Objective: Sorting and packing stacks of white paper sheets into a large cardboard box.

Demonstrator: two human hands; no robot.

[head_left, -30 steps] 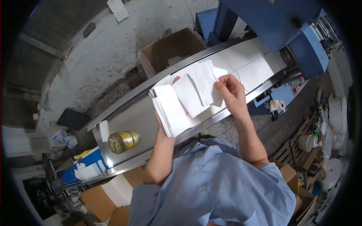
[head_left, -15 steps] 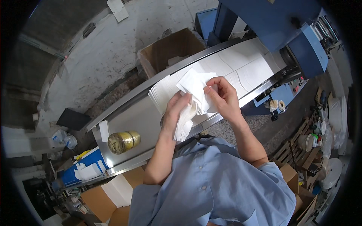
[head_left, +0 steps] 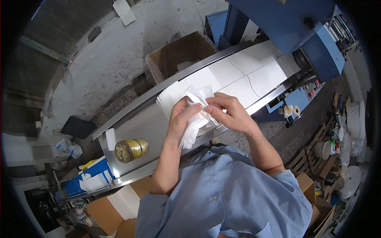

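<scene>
A fanned bunch of white paper napkins (head_left: 190, 131) is gripped in my left hand (head_left: 177, 123), with the thumb across its front. My right hand (head_left: 231, 114) pinches the bunch's crumpled upper part between thumb and fingers, close beside the left thumb. Both hands are over the metal trough (head_left: 145, 122). Beyond them, long rows of stacked napkins (head_left: 248, 75) stand on edge along the trough toward the blue machine. The fingertips inside the folds are partly hidden.
A yellowish wrapped cylinder (head_left: 131, 150) lies in the trough's left end, beside a white piece (head_left: 110, 138). A cardboard box (head_left: 174, 53) stands behind the trough; an open carton (head_left: 105, 212) is at the near left. The blue machine (head_left: 287, 23) stands at the far right.
The right hand has moved left and slightly down, closer to the left hand. The napkins' upper part, spread out before, is now gathered and crumpled between both hands.
</scene>
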